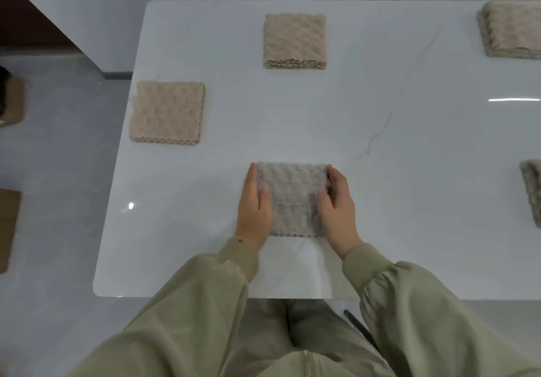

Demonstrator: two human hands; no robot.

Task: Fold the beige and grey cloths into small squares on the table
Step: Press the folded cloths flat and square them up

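A grey cloth (291,198), folded to a small square, lies flat on the white table (409,172) just in front of me. My left hand (254,210) lies along its left edge with fingers straight and the thumb resting on top. My right hand (338,207) lies along its right edge, fingers slightly bent against the side and thumb on the cloth. A folded beige square (168,112) sits at the left, another beige square (295,40) at the far middle, and a third beige stack (512,30) at the far right.
A grey folded cloth (532,192) shows partly at the right edge of the frame. The table's left edge and rounded near-left corner (98,287) drop to a grey floor. Brown boxes (8,224) stand on the floor at the left.
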